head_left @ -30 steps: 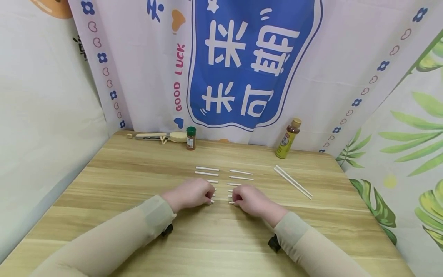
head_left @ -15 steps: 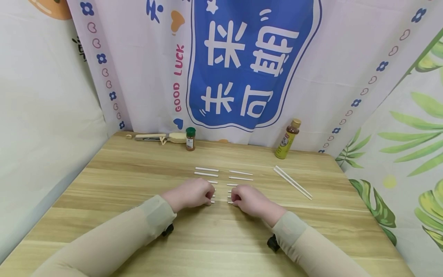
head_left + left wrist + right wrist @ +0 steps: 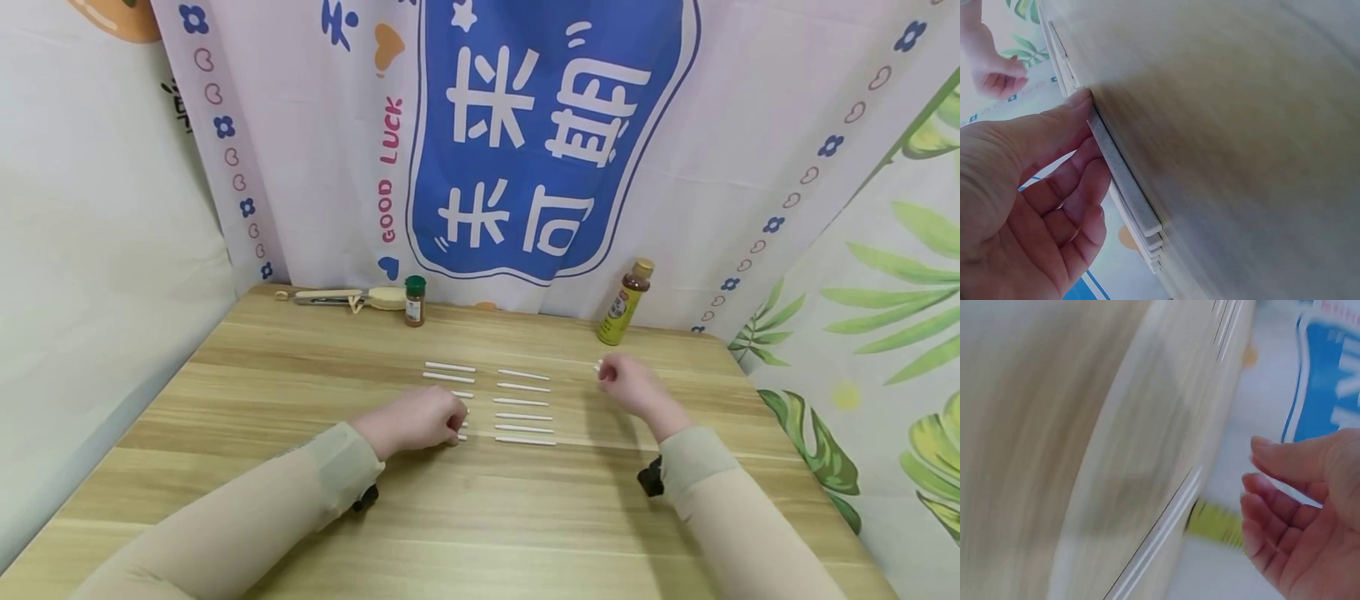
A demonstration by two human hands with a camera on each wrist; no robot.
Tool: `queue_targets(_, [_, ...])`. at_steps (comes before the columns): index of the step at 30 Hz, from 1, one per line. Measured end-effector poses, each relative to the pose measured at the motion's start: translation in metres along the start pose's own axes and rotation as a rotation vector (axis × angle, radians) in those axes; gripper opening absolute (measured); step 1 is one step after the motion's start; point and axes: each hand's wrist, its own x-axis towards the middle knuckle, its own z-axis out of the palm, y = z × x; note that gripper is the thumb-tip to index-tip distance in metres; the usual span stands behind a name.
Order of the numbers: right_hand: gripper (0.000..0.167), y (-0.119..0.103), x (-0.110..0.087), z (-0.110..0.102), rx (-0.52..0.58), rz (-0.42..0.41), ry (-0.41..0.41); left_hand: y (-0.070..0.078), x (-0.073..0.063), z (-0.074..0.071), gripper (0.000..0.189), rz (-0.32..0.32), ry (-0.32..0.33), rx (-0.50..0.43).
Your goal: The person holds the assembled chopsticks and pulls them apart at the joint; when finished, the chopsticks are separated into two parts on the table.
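Note:
My left hand (image 3: 422,421) is low over the left column of short white sticks (image 3: 450,367). In the left wrist view, its thumb and fingers pinch the nearest white stick (image 3: 1124,175), thumb at one end; more sticks line up behind it. My right hand (image 3: 637,387) hovers at the right with loosely bent fingers and nothing in them. In the head view it covers most of a pair of long white sticks, like chopsticks (image 3: 1157,534), which lie apart from the fingers in the right wrist view. Several short sticks with narrow tips (image 3: 525,442) form the right column.
A bottle with a yellow label (image 3: 621,308) stands at the back right. At the back left are a green-capped spice jar (image 3: 414,302) and a row of slim utensils (image 3: 330,295). A printed cloth (image 3: 337,167) hangs behind the wooden table (image 3: 465,533).
My right hand has left the nearest stick of the right column and moved right and back, over the long pair. The left hand has stayed in place.

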Motion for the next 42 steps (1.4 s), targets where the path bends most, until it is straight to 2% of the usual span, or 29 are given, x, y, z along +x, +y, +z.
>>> queue_targets(4, [0.015,0.029,-0.003,-0.005,0.000,0.105,-0.012,0.000,0.001,0.001,0.024,-0.012,-0.006,0.006])
queue_targets(9, [0.022,0.049,-0.005,0.004,-0.007,0.175,-0.027,0.000,0.001,0.001,0.024,-0.023,-0.011,0.005])
queue_targets(15, [0.011,0.061,-0.002,0.015,-0.067,0.171,0.010,0.002,0.002,0.001,0.024,-0.027,-0.006,-0.002])
queue_targets(20, [0.010,0.056,0.000,0.018,-0.120,0.123,0.027,0.003,0.000,0.000,0.024,-0.023,0.002,-0.011])
queue_targets(24, [0.008,0.038,0.002,0.017,-0.118,0.059,0.053,0.003,0.000,-0.001,0.023,-0.026,-0.002,-0.007])
queue_targets(29, [0.007,-0.010,0.002,0.014,0.001,-0.039,0.020,0.002,0.000,0.000,0.023,-0.015,0.000,0.007])
queue_targets(34, [0.010,-0.061,-0.003,0.017,0.043,-0.226,0.013,0.002,0.001,-0.001,0.024,-0.008,0.017,0.015])
queue_targets(37, [0.012,-0.085,-0.007,0.018,0.035,-0.333,0.026,0.004,0.002,-0.010,0.025,-0.014,0.084,0.022])
queue_targets(42, [0.012,-0.108,-0.012,0.021,0.052,-0.418,0.027,0.010,0.005,-0.034,0.021,-0.090,0.316,0.030])
